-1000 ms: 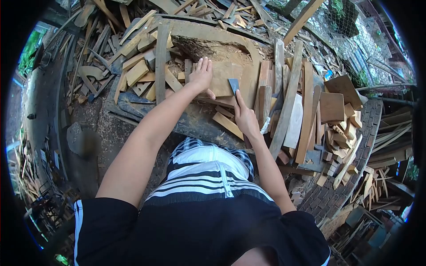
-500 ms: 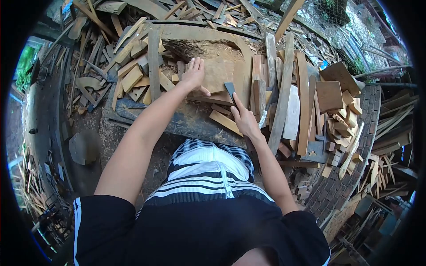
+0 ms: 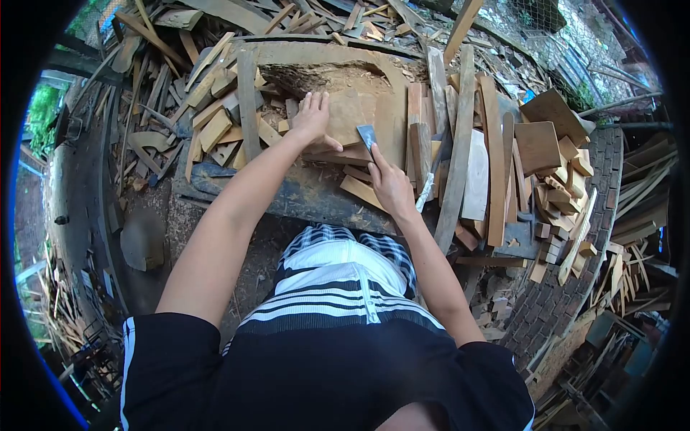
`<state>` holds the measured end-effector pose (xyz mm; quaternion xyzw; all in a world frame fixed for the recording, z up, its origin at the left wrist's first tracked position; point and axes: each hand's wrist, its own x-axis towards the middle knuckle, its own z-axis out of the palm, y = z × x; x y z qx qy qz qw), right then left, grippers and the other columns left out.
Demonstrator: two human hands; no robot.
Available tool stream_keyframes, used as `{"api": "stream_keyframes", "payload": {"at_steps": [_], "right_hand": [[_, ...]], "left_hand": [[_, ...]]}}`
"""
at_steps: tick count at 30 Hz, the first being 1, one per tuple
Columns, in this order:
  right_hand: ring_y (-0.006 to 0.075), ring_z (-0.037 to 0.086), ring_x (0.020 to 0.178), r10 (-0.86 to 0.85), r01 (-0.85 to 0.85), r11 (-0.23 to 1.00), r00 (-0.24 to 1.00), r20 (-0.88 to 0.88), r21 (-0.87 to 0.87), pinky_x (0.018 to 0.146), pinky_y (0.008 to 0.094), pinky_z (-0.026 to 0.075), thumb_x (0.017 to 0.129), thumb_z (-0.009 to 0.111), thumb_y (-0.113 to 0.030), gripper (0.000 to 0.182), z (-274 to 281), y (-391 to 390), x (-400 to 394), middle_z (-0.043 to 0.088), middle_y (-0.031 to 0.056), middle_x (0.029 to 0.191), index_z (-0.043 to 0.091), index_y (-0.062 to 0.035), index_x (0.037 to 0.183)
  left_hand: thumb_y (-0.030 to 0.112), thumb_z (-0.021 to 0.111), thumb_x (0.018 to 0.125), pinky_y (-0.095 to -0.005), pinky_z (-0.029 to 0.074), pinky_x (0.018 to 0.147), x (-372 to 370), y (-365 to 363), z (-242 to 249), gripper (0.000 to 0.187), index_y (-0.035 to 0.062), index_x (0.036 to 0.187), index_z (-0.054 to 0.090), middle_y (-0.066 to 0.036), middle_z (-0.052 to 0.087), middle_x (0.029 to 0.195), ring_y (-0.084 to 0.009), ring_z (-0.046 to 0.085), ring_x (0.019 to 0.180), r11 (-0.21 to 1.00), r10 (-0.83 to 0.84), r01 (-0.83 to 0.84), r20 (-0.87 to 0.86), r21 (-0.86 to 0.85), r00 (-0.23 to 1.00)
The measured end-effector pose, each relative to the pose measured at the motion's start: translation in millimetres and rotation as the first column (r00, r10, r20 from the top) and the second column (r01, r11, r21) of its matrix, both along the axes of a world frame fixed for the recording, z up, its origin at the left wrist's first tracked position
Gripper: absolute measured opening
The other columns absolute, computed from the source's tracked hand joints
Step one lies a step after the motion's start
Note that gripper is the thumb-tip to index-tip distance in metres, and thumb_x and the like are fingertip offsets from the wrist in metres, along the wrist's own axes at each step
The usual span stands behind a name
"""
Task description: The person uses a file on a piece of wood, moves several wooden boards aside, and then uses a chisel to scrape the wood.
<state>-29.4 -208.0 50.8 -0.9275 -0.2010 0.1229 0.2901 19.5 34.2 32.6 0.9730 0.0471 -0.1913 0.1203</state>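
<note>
My left hand point(image 3: 313, 122) lies on the left part of a flat wooden board point(image 3: 347, 120), fingers stretched forward and the thumb spread along its near edge. My right hand point(image 3: 392, 185) is closed around the lower part of a scraper point(image 3: 366, 136) with a dark, flat blade that widens at the end. The blade end overlaps the right part of the board, pointing forward and a little left. Most of the scraper's handle is hidden in my fingers. A short light wood block point(image 3: 364, 192) lies just left of my right hand.
The board rests on a worn workbench point(image 3: 287, 197). Wood offcuts point(image 3: 215, 129) are heaped at its left. Long planks point(image 3: 457, 144) lean at the right, beside a pile of small blocks point(image 3: 568, 194). A plank with a rotted hollow point(image 3: 323, 72) lies behind the board.
My right hand and the scraper have moved slightly forward and left, so the blade reaches farther over the board. My left hand stays in place on the board.
</note>
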Motion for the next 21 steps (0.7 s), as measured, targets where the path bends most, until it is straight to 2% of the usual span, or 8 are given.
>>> {"api": "stream_keyframes", "payload": {"at_steps": [1,3,5,11,13,17,19,21], "right_hand": [[0.0463,0.063,0.073,-0.002,0.002,0.997,1.000,-0.009,-0.077,0.069,0.0537,0.051,0.096,0.050,-0.031,0.045,2.3,7.4,7.1,0.063,0.0284,0.076,0.047,-0.0197,0.139],[0.0463,0.064,0.071,0.010,-0.009,0.994,1.000,0.011,-0.105,0.066,0.0546,0.051,0.096,0.049,-0.031,0.044,0.9,27.9,25.0,0.064,0.0276,0.077,0.048,-0.0196,0.138],[0.0487,0.062,0.079,0.016,-0.018,0.989,1.000,-0.017,-0.147,0.072,0.0562,0.049,0.097,0.046,-0.030,0.044,5.4,45.6,43.1,0.064,0.0291,0.082,0.045,-0.0213,0.140],[0.0490,0.062,0.080,0.074,-0.087,0.983,0.994,-0.083,-0.161,0.071,0.0571,0.048,0.097,0.044,-0.030,0.048,10.5,29.8,25.3,0.063,0.0310,0.082,0.038,-0.0200,0.144],[0.0494,0.062,0.079,0.102,-0.132,0.967,0.985,-0.142,-0.217,0.071,0.0564,0.048,0.097,0.044,-0.028,0.050,16.0,26.8,19.0,0.064,0.0311,0.083,0.036,-0.0180,0.145],[0.0497,0.062,0.079,0.104,-0.116,0.977,0.991,-0.080,-0.179,0.074,0.0563,0.049,0.097,0.042,-0.025,0.049,5.5,53.2,57.9,0.063,0.0326,0.086,0.037,-0.0154,0.144],[0.0464,0.064,0.073,0.087,-0.081,0.986,0.996,0.037,-0.146,0.068,0.0553,0.052,0.095,0.043,-0.024,0.048,-10.2,71.2,77.2,0.065,0.0295,0.078,0.040,-0.0157,0.142],[0.0456,0.065,0.072,0.088,-0.080,0.988,0.994,0.059,-0.136,0.066,0.0551,0.052,0.095,0.043,-0.024,0.048,-8.8,70.7,78.5,0.065,0.0286,0.077,0.040,-0.0165,0.142]], "left_hand": [[0.056,0.089,0.042,-0.0462,0.023,0.117,2.5,-0.2,0.7,0.145,-0.0034,0.148,0.010,-0.025,0.017,0.153,-0.0421,0.013,0.144,1.000,-0.001,0.001,0.003,0.000,1.000],[0.055,0.090,0.042,-0.0462,0.022,0.117,1.8,-1.1,-0.2,0.146,-0.0030,0.148,0.010,-0.025,0.016,0.154,-0.0427,0.012,0.144,1.000,0.009,-0.009,-0.024,0.009,1.000],[0.054,0.091,0.041,-0.0463,0.022,0.117,5.2,2.6,-3.7,0.146,-0.0029,0.148,0.009,-0.026,0.015,0.154,-0.0429,0.011,0.144,1.000,-0.012,0.012,-0.036,0.008,0.999],[0.051,0.092,0.039,-0.0460,0.020,0.117,4.6,1.0,-3.1,0.147,-0.0036,0.148,0.009,-0.029,0.011,0.154,-0.0443,0.010,0.143,1.000,0.015,-0.015,-0.061,-0.001,0.998],[0.047,0.094,0.037,-0.0462,0.019,0.118,-0.9,1.3,-6.8,0.151,-0.0003,0.149,0.005,-0.024,0.009,0.156,-0.0403,0.008,0.145,0.999,0.029,-0.029,0.004,-0.034,1.000],[0.045,0.095,0.036,-0.0453,0.022,0.117,-0.3,1.9,-5.7,0.151,0.0013,0.150,0.006,-0.024,0.008,0.156,-0.0395,0.009,0.145,0.998,0.037,-0.039,-0.030,-0.055,0.999],[0.044,0.095,0.036,-0.0450,0.022,0.117,-2.7,3.0,-6.6,0.151,0.0018,0.150,0.006,-0.023,0.008,0.157,-0.0393,0.009,0.145,0.997,0.038,-0.040,-0.023,-0.059,0.999],[0.044,0.095,0.036,-0.0447,0.023,0.117,-0.7,2.7,-7.5,0.151,0.0022,0.150,0.006,-0.023,0.008,0.157,-0.0392,0.008,0.145,0.997,0.030,-0.031,-0.007,-0.067,1.000]]}}
